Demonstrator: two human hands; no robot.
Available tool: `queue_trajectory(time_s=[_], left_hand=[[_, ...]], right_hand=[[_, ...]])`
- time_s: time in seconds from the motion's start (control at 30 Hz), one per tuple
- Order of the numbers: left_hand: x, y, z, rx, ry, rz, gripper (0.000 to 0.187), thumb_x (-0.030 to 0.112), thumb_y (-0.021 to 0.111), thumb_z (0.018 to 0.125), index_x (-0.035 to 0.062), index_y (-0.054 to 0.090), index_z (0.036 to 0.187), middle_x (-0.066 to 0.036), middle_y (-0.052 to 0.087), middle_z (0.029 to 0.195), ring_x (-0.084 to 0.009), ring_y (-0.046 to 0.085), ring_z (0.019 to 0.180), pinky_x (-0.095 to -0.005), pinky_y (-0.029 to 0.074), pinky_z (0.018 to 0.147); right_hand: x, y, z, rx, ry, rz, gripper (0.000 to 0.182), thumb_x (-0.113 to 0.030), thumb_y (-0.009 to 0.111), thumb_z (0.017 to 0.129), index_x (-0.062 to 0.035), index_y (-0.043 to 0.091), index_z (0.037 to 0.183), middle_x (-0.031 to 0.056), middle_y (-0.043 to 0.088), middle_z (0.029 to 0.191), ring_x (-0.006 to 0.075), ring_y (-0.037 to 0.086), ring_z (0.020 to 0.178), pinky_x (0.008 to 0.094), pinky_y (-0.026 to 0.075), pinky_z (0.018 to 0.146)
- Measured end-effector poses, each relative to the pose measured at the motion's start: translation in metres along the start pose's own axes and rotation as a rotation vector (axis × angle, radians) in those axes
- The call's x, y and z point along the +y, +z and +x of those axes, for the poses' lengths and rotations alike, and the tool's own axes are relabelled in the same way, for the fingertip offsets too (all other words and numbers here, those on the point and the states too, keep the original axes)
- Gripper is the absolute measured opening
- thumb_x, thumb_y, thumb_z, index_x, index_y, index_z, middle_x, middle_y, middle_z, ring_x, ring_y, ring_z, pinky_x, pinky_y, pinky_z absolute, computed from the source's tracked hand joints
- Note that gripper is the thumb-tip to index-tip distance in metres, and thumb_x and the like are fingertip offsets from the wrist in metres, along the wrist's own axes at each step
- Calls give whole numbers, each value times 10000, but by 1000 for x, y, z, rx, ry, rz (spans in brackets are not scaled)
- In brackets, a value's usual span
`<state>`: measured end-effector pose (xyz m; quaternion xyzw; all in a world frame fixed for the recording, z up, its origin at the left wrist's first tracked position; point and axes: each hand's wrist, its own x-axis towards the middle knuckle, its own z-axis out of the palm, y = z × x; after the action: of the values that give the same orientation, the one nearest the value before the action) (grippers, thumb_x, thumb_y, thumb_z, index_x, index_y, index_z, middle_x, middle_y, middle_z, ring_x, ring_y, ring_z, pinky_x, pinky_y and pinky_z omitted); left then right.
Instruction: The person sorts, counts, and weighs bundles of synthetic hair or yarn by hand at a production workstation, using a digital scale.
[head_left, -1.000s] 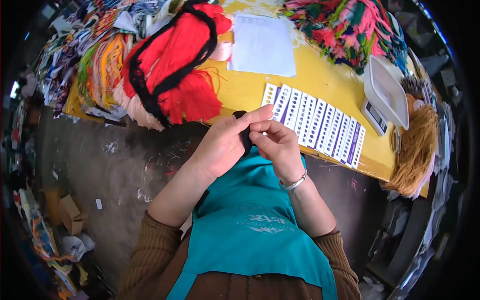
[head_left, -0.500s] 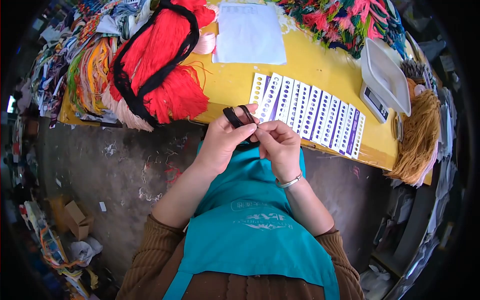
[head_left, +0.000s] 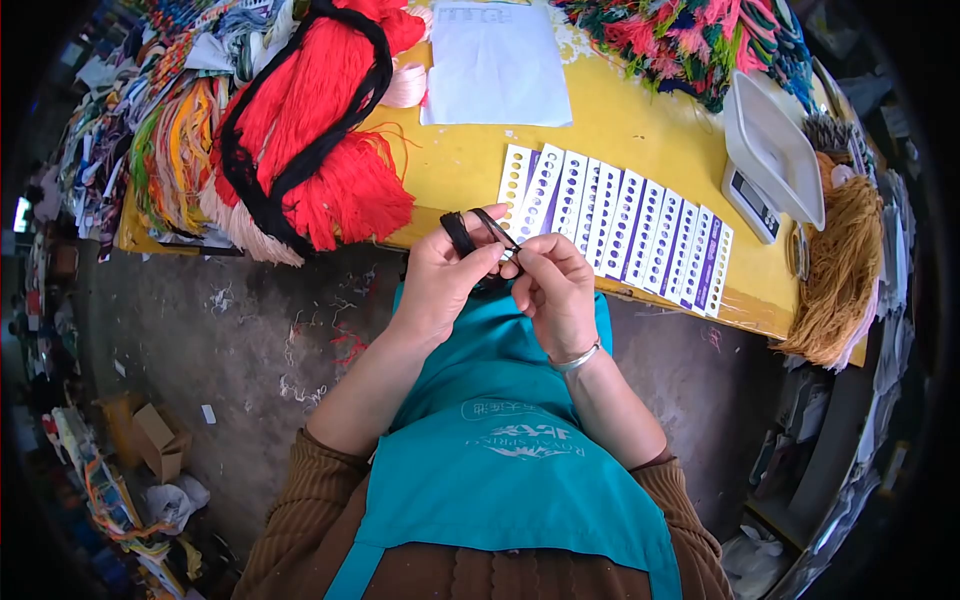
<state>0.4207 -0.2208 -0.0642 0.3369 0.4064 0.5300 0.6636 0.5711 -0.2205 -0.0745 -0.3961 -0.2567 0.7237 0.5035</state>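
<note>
A small loop of black yarn [head_left: 468, 231] is pinched between my two hands at the near edge of the yellow table [head_left: 630, 140]. My left hand [head_left: 445, 280] grips the loop from the left, thumb on top. My right hand [head_left: 552, 285] holds the other strand with its fingertips, a silver bangle on its wrist. Just beyond my fingers lies a row of white and purple colour sample cards [head_left: 615, 228]. I wear a teal apron over brown sleeves.
A big red yarn bundle wrapped with black cord [head_left: 315, 120] lies on the table's left. A white paper sheet [head_left: 497, 62], multicoloured tassels [head_left: 690, 45], a white digital scale [head_left: 765, 165] and tan yarn [head_left: 835, 270] lie around. A cardboard box [head_left: 150, 440] sits on the floor.
The black yarn, a closed bunch a second ago, has been spread into an open loop between my fingers. Both hands have shifted slightly up and left.
</note>
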Motion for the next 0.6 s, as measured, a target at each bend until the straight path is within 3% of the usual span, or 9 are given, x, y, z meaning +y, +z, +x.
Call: queue_trajectory(time_s=[0.6], left_hand=[[1, -1, -1, -14, 11, 19, 422, -27, 567, 889, -40, 503, 1306, -60, 632, 1007, -88, 588, 902, -246, 478, 828]], right_hand=[[1, 0, -1, 1, -41, -55, 54, -63, 567, 917, -10, 570, 905, 97, 666, 770, 81, 521, 480, 185, 365, 413]])
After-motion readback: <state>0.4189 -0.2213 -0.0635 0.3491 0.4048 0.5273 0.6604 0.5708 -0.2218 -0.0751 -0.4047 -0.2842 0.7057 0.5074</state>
